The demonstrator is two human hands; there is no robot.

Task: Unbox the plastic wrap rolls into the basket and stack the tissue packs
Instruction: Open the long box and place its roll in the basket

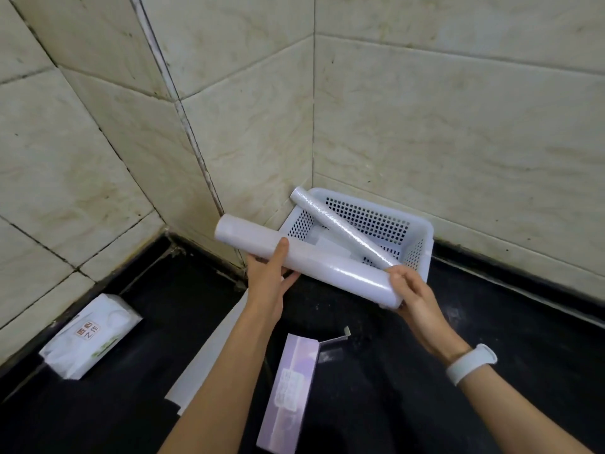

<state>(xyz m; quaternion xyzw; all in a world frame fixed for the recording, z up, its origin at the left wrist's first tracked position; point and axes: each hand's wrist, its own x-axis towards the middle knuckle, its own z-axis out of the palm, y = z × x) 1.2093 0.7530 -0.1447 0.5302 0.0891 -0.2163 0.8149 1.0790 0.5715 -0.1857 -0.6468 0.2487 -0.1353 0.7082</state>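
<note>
Both hands hold a thick white plastic wrap roll [327, 262] level, just in front of the white perforated basket [422, 237] in the tiled corner. My left hand [268, 276] grips the roll near its middle, thumb on top. My right hand [415, 293] holds its right end. A thinner plastic wrap roll [340, 224] leans diagonally in the basket, its top end sticking over the back left rim. An opened lavender box [288, 394] lies on the black counter between my forearms. A white tissue pack [88, 335] lies at the left by the wall.
A long pale box [209, 348] lies on the black counter [376, 388], partly under my left forearm. Beige tiled walls close off the left and back. A white band sits on my right wrist [471, 363].
</note>
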